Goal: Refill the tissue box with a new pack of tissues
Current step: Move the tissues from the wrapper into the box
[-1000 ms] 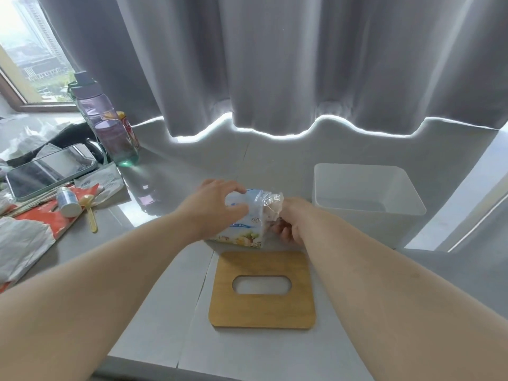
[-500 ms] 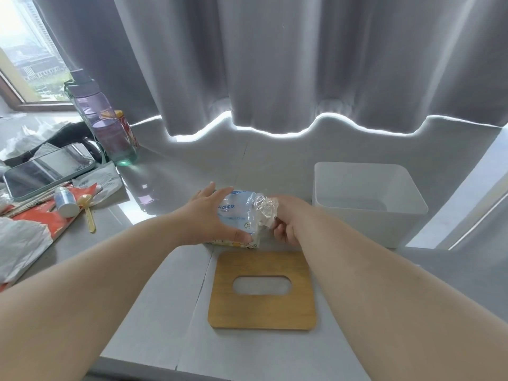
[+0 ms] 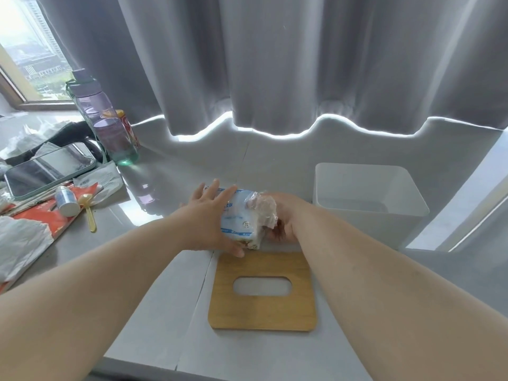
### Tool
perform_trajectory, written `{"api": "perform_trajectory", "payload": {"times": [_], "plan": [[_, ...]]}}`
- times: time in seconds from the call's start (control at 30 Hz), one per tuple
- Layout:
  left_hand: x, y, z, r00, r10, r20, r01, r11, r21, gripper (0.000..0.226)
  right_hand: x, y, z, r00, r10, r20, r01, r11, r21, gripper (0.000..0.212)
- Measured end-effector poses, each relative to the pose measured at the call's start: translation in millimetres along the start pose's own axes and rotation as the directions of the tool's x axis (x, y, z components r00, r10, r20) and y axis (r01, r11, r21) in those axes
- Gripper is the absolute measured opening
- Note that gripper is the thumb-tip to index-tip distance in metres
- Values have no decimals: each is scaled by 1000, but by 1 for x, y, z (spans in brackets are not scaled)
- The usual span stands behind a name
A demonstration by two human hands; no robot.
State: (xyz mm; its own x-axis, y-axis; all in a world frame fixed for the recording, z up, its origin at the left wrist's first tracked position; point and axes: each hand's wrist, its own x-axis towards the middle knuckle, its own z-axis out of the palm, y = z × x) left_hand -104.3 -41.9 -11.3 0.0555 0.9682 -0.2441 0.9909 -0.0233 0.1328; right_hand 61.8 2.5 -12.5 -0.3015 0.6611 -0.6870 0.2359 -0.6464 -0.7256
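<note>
- The tissue pack (image 3: 240, 224), in blue and white plastic wrap, sits at the middle of the frame on the grey table (image 3: 154, 270), just above the top edge of the wooden lid and left of the white box.
- The left hand (image 3: 206, 221) lies over the left side of the pack; its fingers (image 3: 213, 189) are straight and spread wide across the top, and the thumb runs along the pack's near lower corner.
- The right hand (image 3: 287, 218) is at the pack's right end, fingers curled in and pinching the crumpled, bunched-up wrapper there.
- The wooden lid (image 3: 261, 312) lies flat on the table below the hands, its oval slot facing up.
- The white box (image 3: 384, 229) stands open at the right of the frame, near the right hand but not touching it; I can see nothing inside it.
- At the upper left, a purple water bottle (image 3: 105, 125) stands upright with a red can (image 3: 129, 127) just behind it.
- At the left edge a phone (image 3: 49, 167) lies screen up, with a small bottle (image 3: 66, 201) and a gold spoon (image 3: 89, 213) on red paper nearby.
- A grey curtain (image 3: 275, 64) hangs across the back, light showing under its hem.
</note>
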Motion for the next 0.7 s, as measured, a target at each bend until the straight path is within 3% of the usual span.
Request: {"api": "perform_trajectory", "payload": {"times": [0.07,0.17,0.33,0.7], "plan": [[5,-2,2,995,56,-79,-41,984,174,138,-4,-1,-1,996,-88,-13,88,995,-37,9],[8,-4,6,963,154,-221,-97,963,250,129,-11,-6,-3,986,-169,3,169,984,-62,5],[4,1,7,953,123,-276,-106,991,78,119,-20,-18,-6,985,-174,-8,171,973,-153,1],[2,3,11,955,-11,-298,-17,995,-94,116,-37,-29,-19,967,-237,-90,224,965,-135,5]]}}
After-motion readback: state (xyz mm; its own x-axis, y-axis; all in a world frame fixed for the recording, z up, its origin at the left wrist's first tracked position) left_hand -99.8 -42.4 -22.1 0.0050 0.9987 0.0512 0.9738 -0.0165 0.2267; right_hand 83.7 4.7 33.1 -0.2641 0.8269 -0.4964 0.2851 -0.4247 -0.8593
